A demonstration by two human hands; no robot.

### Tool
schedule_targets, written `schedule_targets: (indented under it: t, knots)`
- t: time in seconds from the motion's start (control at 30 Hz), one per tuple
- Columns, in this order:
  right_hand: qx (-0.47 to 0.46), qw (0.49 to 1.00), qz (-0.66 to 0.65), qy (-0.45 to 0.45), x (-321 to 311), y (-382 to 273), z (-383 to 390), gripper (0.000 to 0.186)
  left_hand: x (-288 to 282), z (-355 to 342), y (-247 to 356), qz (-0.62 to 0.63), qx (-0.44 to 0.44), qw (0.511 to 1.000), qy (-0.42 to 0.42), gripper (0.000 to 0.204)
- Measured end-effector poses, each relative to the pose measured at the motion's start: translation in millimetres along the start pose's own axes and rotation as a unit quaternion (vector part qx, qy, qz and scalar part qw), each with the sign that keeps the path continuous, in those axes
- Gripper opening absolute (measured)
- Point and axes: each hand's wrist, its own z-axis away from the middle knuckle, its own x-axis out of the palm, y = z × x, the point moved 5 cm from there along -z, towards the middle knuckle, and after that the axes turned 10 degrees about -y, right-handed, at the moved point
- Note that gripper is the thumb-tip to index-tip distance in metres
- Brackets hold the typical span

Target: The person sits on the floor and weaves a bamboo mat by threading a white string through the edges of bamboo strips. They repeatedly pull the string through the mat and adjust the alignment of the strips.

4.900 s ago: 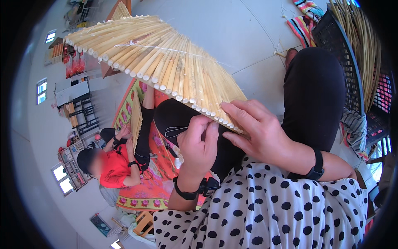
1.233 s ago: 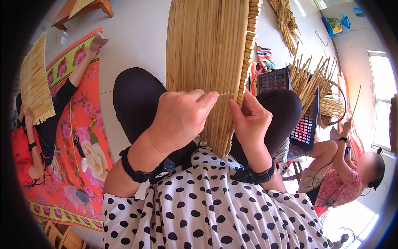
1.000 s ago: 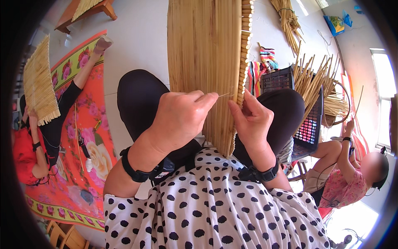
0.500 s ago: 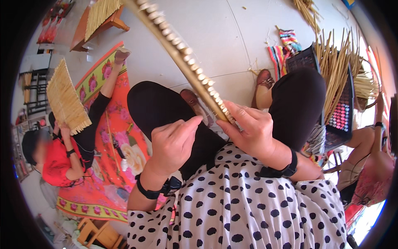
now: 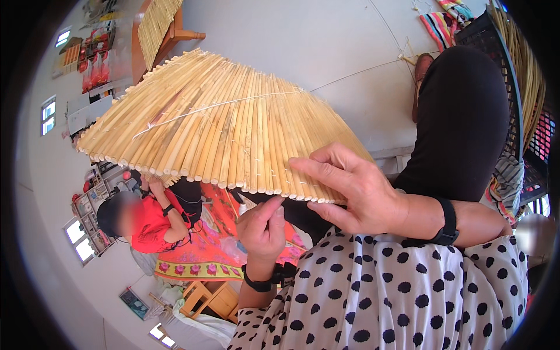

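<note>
A mat of pale straw stalks (image 5: 233,125), laid side by side and stitched with white thread, spreads broad face up before me. One long loose thread (image 5: 216,107) lies across its face. My right hand (image 5: 364,192) grips the mat's near right edge, the fingers over the stalks and the thumb at the cut ends. Just below that near edge, my left hand (image 5: 262,230) is closed, thumb and forefinger pinched together at the stalk tips. Whatever the pinch holds is too small to make out.
To the left, a co-worker in red (image 5: 153,224) sits by a floral cloth (image 5: 204,248). A black crate (image 5: 506,64) with long stalks stands at the right, near striped fabric (image 5: 437,29). Another straw mat (image 5: 154,35) lies on wooden furniture at the upper left.
The mat has turned from edge-on to showing its broad face, tilting toward the left. My right hand still grips its edge. The view has swung left, and my left hand now sits lower.
</note>
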Motion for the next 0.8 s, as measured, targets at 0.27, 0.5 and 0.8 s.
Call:
schedule_targets:
  t: [0.27, 0.5, 0.8]
  knots:
    - [0.006, 0.999, -0.024, -0.031, -2, 0, 0, 0.065, 1, 0, 6, -0.015, 0.009, 1.0, -0.002, 0.022]
    - [0.008, 0.999, -0.02, -0.028, -5, 2, 0, 0.065, 2, -17, 13, 0.01, 0.045, 0.997, -0.062, 0.027]
    - [-0.004, 1.0, -0.016, -0.006, -12, 2, 1, 0.065, 11, -21, 17, 0.036, 0.009, 0.997, -0.069, 0.029]
